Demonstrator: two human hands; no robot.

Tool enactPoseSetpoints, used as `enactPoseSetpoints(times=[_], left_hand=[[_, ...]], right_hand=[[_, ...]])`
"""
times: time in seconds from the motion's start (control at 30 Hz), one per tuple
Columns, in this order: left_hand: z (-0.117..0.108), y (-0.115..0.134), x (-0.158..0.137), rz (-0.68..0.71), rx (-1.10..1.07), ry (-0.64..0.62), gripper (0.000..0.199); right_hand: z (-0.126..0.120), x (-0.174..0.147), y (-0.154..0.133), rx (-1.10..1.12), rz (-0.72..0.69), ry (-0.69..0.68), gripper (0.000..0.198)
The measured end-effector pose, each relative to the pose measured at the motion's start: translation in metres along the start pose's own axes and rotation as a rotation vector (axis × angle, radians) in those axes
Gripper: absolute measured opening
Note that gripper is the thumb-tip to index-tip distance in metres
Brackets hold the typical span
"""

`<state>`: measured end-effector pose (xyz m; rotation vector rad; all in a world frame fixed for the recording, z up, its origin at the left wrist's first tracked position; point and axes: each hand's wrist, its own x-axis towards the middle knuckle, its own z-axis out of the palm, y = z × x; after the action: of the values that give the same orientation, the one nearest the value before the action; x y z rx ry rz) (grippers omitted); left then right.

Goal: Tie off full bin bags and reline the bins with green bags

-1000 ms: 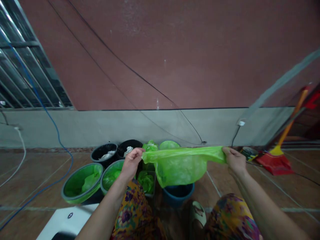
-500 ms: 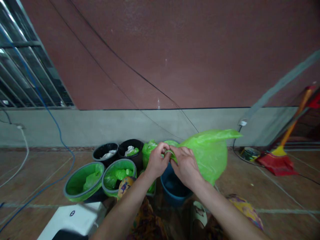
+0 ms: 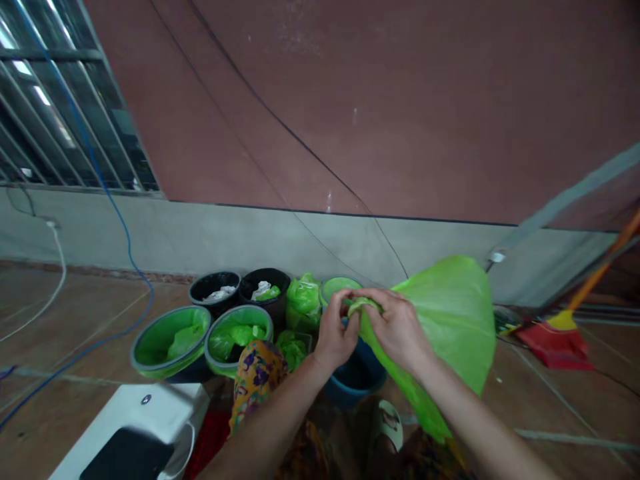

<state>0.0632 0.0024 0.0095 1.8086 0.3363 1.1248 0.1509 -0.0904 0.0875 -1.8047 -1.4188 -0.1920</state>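
Note:
Both hands meet on the gathered mouth of a green plastic bag [image 3: 453, 320], which billows out to the right. My left hand [image 3: 336, 330] pinches the bag's edge between thumb and fingers. Close beside it, my right hand [image 3: 397, 323] is closed on the same bunched rim. Beneath the hands stands a blue bucket [image 3: 357, 377], its inside dark and partly hidden by my wrists. Behind my left hand is a green-lined bin [image 3: 340, 285]. A full green bag [image 3: 303, 297] sits just left of it.
Left of the hands stand two green-lined bins [image 3: 170, 340] and two black bins [image 3: 215, 287] with litter. A white box [image 3: 125, 413] with a dark device on it lies lower left. A red broom [image 3: 555, 343] leans at the right. A blue cable [image 3: 125, 233] crosses the left side.
The green bag has swung lower and spread wider on the right, its end no longer pointing sideways. Both hands have shifted slightly right, still gripping its mouth. The camera view has tilted.

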Motion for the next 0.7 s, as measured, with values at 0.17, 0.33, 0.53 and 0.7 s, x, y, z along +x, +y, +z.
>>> enactPoseSetpoints(times=[0.17,0.33,0.53,0.7], left_hand=[[0.019,-0.014,-0.001,-0.036,-0.064,0.04,0.033],[0.024,-0.043,-0.008,-0.198,0.148,-0.009,0.022],[0.019,-0.078,-0.019,-0.308,0.487,-0.111,0.023],[0.01,-0.089,-0.019,-0.433,0.72,-0.147,0.03]], right_hand=[[-0.007,0.018,-0.005,0.279,0.152,0.091,0.028],[-0.027,0.04,0.004,0.476,0.2,0.303,0.021],[-0.048,0.054,0.014,0.483,0.187,0.492,0.017],[-0.054,0.053,0.021,0.467,0.19,0.561,0.018]])
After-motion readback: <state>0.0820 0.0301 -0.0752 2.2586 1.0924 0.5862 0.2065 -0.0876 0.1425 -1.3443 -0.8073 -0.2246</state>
